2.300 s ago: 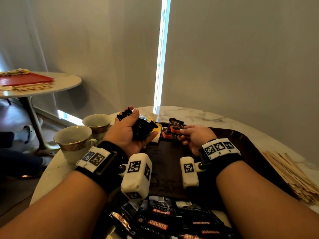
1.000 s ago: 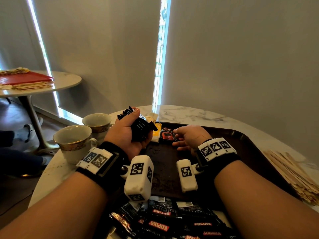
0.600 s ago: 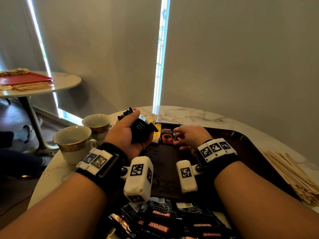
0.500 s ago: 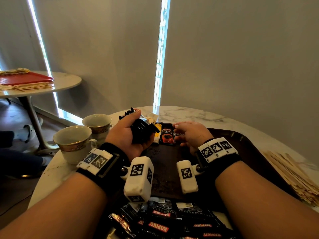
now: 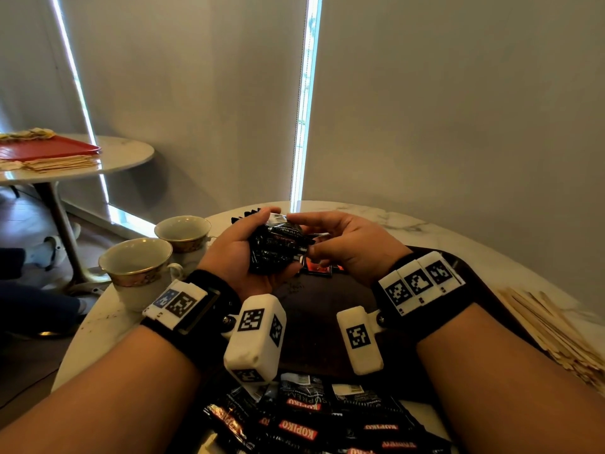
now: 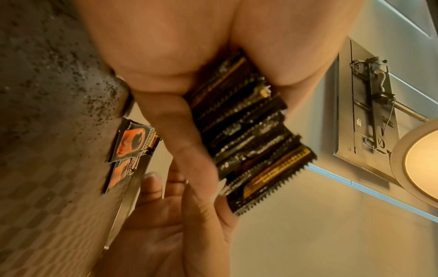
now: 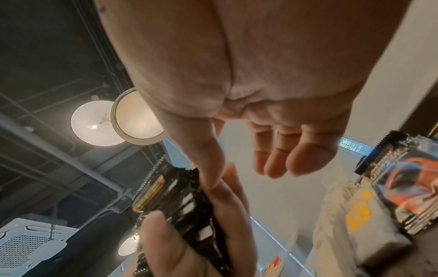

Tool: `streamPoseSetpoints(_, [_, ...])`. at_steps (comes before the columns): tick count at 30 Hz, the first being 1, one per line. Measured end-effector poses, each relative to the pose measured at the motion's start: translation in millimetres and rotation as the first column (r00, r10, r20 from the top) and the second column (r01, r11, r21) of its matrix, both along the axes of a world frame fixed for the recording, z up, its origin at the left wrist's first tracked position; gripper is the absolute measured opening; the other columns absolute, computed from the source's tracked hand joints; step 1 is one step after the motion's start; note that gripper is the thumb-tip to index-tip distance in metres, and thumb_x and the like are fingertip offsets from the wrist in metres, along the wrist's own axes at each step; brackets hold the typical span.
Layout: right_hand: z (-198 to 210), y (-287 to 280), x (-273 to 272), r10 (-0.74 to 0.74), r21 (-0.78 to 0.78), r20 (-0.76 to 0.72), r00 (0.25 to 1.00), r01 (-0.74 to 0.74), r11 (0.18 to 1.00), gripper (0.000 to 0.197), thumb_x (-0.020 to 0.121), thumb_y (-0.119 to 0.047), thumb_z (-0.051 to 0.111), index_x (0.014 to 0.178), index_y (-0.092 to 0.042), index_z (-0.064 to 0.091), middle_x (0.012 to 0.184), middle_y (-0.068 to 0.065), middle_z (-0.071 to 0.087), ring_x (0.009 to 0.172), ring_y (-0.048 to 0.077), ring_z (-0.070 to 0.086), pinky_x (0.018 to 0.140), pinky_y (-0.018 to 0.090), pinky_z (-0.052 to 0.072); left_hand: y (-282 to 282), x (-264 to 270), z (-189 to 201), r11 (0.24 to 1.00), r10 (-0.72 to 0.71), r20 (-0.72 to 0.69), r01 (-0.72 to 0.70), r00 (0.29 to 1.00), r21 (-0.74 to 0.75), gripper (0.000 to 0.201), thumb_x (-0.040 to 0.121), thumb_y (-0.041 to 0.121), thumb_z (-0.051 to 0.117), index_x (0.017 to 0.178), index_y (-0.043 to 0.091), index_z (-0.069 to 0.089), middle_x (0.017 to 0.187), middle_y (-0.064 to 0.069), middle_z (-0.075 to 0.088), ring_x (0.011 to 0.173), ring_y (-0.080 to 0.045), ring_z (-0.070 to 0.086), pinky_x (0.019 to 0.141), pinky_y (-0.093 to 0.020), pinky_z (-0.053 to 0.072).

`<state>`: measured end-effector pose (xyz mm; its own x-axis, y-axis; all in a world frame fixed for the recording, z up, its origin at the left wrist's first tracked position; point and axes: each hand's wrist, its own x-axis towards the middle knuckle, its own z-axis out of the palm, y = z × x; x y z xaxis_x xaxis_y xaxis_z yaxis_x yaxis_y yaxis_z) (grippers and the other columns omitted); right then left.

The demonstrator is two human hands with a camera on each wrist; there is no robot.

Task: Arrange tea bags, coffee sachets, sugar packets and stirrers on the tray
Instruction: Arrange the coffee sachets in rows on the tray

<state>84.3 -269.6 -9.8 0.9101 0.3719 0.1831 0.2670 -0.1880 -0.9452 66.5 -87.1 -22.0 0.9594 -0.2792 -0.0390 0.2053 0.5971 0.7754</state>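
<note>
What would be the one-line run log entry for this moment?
left hand: grips sachet stack | right hand: open, fingers at stack | tray: sachets laid at far edge

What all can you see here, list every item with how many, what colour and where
Sachets in hand: a stack, black, gripped in the left hand.
Sachets on tray: at least two, black and orange, far end of the tray.
Loose sachets: a pile, black with red labels, near table edge.
Tray: one, dark brown, on the table.
Cups: two, cream with gold rims, left of the tray.
Stirrers: a pile, pale wood, right of the tray.
Table: one, white marble.
Side table: one, with a red tray.
Left hand: holds the stack.
Right hand: fingers at the stack.
</note>
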Motion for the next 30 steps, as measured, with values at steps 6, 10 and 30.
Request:
streamPoseSetpoints(6, [-1.3,-3.4,2.7,0.043,0.008,0.027,0.999,-0.043,0.999,0.058,0.082,0.012,0.063,0.115,-0.036,0.073,0.113,0.002,0.072,0.088,0.021,0.062,0.082,0.042,0.052,3.5,2.3,-0.5,0.997,-0.064,-0.06,0.066,0.996,0.038,0.038,0.097,0.049,0.052,0.115,0.018,0.065,0.098,-0.014,0.073,0.069,-0.025,0.072,0.042,-0.028,0.054])
streamPoseSetpoints(10, [-0.3,-3.1,0.3,0.034,-0.015,0.045,0.998,-0.034,0.999,0.056,0.088,0.008,0.059,0.115,-0.04,0.072,0.109,-0.002,0.074,0.086,0.02,0.061,0.073,0.034,0.05,2.9,0.9,0.3,0.99,-0.107,-0.112,0.116,0.988,0.078,0.051,0.095,0.053,0.053,0.114,0.008,0.067,0.094,-0.015,0.072,0.072,-0.024,0.069,0.04,-0.025,0.052])
streamPoseSetpoints(30, [-29.0,-43.8,47.6,-0.653,0.168,-0.27,0.708,0.703,0.692,0.008,0.095,-0.015,0.062,0.102,-0.017,0.061,0.095,0.01,0.07,0.055,0.014,0.058,0.037,0.023,0.034,1.9,4.9,3.4,0.998,0.042,-0.069,-0.045,0.997,-0.036,0.028,0.099,0.036,0.058,0.109,0.011,0.056,0.091,-0.02,0.071,0.087,-0.033,0.072,0.054,-0.039,0.062])
